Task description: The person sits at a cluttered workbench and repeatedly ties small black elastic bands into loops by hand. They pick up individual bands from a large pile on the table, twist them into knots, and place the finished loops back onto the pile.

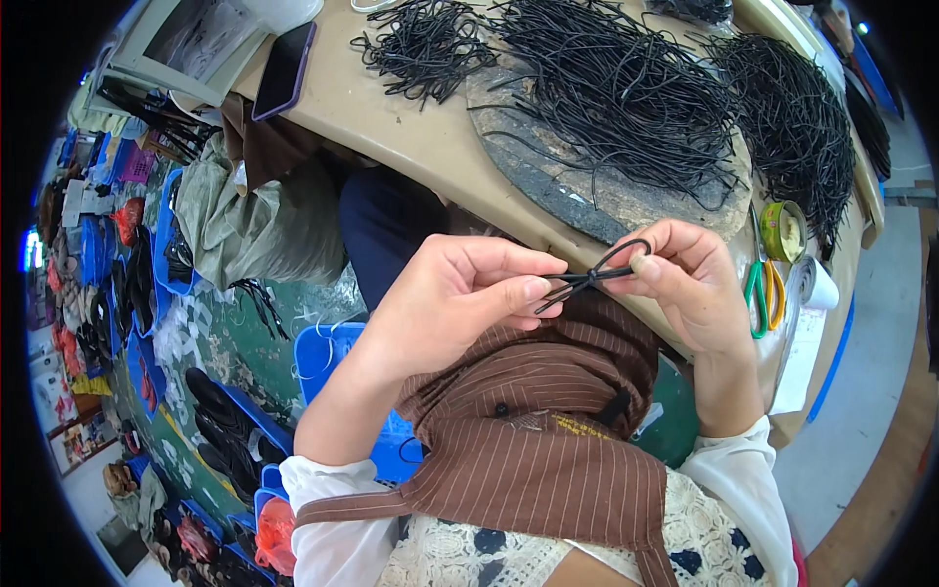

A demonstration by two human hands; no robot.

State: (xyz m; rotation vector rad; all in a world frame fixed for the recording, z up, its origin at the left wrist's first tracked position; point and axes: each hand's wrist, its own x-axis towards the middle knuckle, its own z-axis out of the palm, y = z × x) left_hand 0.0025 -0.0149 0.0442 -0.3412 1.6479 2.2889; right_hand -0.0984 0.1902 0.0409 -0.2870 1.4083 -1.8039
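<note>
A thin black cord (592,278), looped and crossed into a small bow shape, is stretched between my two hands above my lap. My left hand (468,293) pinches its ends between thumb and fingertips. On the other side, my right hand (688,286) is closed on the cord beside the loop, which stands up near the thumb. Beyond the hands, a large heap of black cords (626,93) covers much of a round, worn board (543,161). Part of the cord is hidden by my fingers.
Scissors with green and orange handles (765,296), a green round tin (783,232) and a white roll (814,284) lie right on the table (391,122). More black cords (787,122) hang over its edge. A phone (285,70) rests far left; blue bins (328,357) stand below.
</note>
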